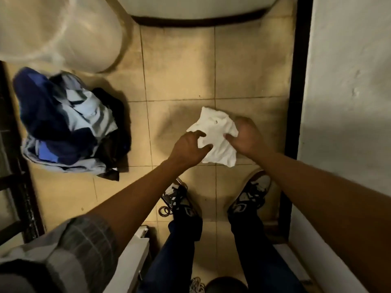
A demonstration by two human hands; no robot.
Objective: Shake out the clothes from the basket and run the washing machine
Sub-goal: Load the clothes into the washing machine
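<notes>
Over the tan tiled floor [179, 66], between the two feet, a small white garment [215, 134] is held up in both hands, crumpled and bunched, hanging just above the tiles. The left hand [188, 149] has its grip curled into the cloth's near-left edge, thumb and fingers pinching a fold; the right hand [245, 136] clamps the right side, fingers wrapped into the fabric. Both forearms are bare, and a grey checked sleeve [84, 240] is pushed up on the left arm. Down below, dark blue jeans [254, 250] and a pair of black-and-grey laced sneakers [251, 193] stand on the tiles, one either side of a grout line. Off to the left, well apart from the hands, a heap of clothes [63, 125] lies on the floor: navy, pale blue and black pieces tangled together. Above that heap sits a pale translucent basket [59, 32], blurred. At the top edge, a white appliance [196, 7] with a dark base strip shows only its lower front. A white wall [349, 81] with a black skirting runs down the right. No brand, label or lettering can be read anywhere; the sneaker markings are too blurred to make out.
</notes>
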